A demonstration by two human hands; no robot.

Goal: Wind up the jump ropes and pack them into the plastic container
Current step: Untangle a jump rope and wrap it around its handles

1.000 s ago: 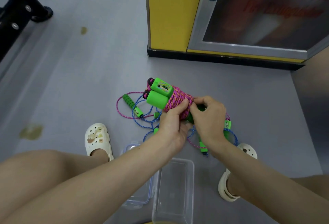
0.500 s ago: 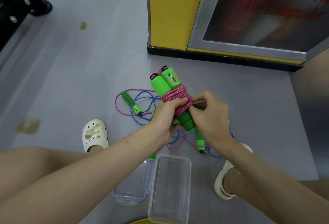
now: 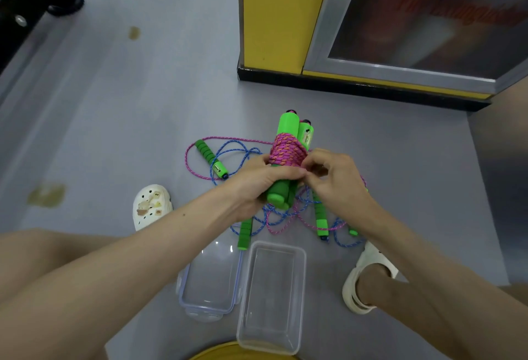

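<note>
Left hand [image 3: 257, 179] grasps the wound pink rope bundle [image 3: 288, 153] by its green handles. Right hand [image 3: 334, 179] pinches cord beside the coil. Judged step: securing the tail. Plastic container [image 3: 300, 296] lies open, nearer than both hands; the bundle goes there next.

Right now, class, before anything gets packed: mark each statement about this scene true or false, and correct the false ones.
1. A pink rope is wound round two green handles held side by side. True.
2. A wound rope lies in the plastic container. False: no rope lies in it; it stands open on the floor.
3. The left hand grips the green handles. True.
4. The lid is fastened on the container. False: it lies on the floor beside the container, on its left.
5. Loose blue rope lies on the floor. True.
</note>
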